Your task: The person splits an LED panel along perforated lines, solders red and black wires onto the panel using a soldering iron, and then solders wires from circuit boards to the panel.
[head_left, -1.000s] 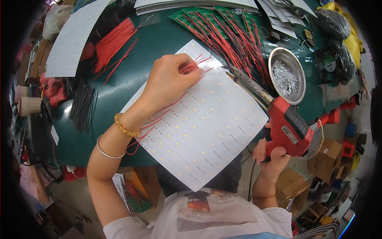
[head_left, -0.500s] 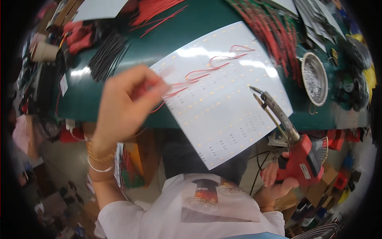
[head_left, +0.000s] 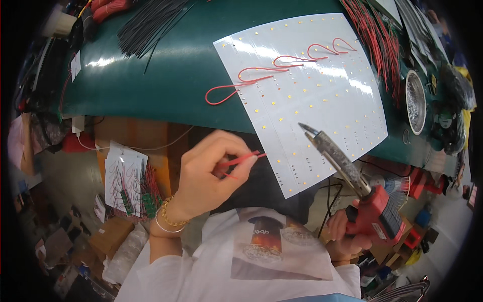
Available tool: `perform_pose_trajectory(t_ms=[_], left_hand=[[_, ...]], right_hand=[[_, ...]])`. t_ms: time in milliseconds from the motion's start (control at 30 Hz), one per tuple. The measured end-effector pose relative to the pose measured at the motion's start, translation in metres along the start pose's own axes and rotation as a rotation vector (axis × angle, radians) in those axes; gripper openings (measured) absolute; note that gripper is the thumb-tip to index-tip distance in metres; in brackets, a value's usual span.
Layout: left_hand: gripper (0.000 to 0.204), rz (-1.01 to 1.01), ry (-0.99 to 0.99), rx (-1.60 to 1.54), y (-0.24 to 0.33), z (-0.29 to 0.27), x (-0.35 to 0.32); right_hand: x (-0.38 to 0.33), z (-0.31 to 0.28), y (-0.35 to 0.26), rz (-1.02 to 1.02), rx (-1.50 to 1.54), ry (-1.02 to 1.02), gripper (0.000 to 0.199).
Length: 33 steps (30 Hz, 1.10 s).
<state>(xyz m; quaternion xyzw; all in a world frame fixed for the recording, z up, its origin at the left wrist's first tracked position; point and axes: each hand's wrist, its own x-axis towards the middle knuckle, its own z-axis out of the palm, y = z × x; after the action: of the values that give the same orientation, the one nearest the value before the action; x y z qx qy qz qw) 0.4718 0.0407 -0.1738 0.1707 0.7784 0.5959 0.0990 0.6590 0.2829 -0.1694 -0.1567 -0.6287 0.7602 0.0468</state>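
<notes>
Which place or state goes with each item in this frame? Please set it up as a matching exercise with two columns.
Things:
1. short red wire
2. soldering gun
3. white LED panel
4. round metal dish

Places or states:
A. lies flat on the green mat, with red wire loops on it
B. pinched in the left hand, below the table edge
C. sits on the mat to the right of the panel
D. held in the right hand, its tip over the panel's lower edge

Pairs: 1-B, 2-D, 3-A, 4-C
</notes>
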Motion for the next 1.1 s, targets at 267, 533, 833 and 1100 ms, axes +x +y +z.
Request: perform_pose_trajectory(t_ms=[267,533,833,1100], left_hand=[[0.007,-0.108,-0.073,-0.194,0.008,0.026,-0.001],[0.008,-0.053,0.050,0.102,0.024,0.023,0.026],[0.011,0.058,0.058,0.110,0.015,0.004,0.021],[0.011,0.031,-0.084,0.144,0.010,0.010,0.017]], right_hand=[[0.029,0.025,-0.007,-0.146,0.040,-0.028,0.091],[0.039,0.033,-0.012,-0.193,0.092,0.187,0.087],[0.008,0.012,-0.004,-0.061,0.029,0.051,0.103],[0.002,-0.009,0.001,-0.012,0.270,-0.287,0.045]])
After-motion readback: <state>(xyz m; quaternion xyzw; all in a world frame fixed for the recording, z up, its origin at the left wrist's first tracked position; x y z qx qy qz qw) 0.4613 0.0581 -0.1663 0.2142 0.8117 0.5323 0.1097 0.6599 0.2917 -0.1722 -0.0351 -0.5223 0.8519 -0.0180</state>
